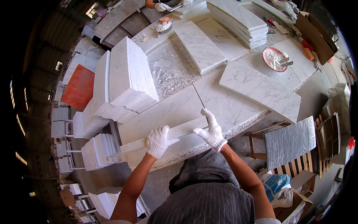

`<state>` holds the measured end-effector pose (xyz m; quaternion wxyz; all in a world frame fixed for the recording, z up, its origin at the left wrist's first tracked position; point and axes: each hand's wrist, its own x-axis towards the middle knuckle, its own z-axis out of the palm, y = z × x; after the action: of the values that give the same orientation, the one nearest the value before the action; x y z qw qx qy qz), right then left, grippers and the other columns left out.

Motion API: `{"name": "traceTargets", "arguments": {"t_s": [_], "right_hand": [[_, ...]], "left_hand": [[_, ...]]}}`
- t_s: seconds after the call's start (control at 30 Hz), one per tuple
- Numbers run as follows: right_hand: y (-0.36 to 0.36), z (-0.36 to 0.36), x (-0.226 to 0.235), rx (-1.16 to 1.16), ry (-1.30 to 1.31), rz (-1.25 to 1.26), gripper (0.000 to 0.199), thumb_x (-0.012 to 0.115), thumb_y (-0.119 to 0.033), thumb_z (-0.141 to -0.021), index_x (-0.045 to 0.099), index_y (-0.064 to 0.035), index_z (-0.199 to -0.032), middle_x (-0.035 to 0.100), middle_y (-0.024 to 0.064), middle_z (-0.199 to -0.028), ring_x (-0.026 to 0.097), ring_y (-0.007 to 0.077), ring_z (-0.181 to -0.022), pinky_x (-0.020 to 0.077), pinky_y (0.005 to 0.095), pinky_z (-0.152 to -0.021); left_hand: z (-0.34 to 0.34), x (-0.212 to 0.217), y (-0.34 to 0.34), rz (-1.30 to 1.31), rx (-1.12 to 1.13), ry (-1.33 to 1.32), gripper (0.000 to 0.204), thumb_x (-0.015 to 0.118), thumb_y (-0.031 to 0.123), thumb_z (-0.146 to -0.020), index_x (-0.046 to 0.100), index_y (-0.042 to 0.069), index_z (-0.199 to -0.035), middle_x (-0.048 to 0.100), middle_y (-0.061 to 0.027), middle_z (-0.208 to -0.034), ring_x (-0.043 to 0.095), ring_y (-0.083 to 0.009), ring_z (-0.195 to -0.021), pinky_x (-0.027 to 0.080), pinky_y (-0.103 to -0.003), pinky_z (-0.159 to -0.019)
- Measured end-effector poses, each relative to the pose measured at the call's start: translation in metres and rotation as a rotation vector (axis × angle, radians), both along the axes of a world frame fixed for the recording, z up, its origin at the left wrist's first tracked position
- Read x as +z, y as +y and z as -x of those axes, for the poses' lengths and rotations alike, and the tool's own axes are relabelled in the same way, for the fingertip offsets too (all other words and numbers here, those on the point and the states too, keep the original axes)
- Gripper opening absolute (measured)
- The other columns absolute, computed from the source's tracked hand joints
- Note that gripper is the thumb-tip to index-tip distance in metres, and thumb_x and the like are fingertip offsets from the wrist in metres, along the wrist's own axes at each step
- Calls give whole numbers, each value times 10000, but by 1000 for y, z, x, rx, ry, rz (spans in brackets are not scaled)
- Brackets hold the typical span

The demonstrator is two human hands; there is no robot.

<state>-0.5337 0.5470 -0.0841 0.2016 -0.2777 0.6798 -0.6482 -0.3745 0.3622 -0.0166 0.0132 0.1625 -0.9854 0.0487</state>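
Observation:
My left hand [159,140] and my right hand [211,130], both in white knit gloves, grip a long narrow white marble strip [183,131] lying along the near edge of the marble-topped work table [175,106]. The left hand clasps the strip near its middle; the right hand holds its right end with the index finger raised. A curved white marble slab [261,90] lies on the table to the right, just beyond my right hand.
A tall stack of white marble tiles [128,76] stands at the table's left. Further stacks [238,18], a flat slab [200,46] and a red bowl of white paste [275,59] sit behind. Another person's gloved hands [163,6] work at the far end. Crates and a grey slab [290,142] stand right.

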Motion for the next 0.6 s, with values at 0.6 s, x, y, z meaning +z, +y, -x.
{"name": "traceTargets", "arguments": {"t_s": [0.6], "right_hand": [[-11,-9,1,-115,-222,65,353,558,-216,-962,547,-20,-1255,575,181,-1240,529,314,-1175,423,383,-994]], "left_hand": [[-3,-2,-1,-15,11,3,574,740,585,-696,581,109,-974,643,-87,-862,618,-297,-736,483,-429,-679]]}}
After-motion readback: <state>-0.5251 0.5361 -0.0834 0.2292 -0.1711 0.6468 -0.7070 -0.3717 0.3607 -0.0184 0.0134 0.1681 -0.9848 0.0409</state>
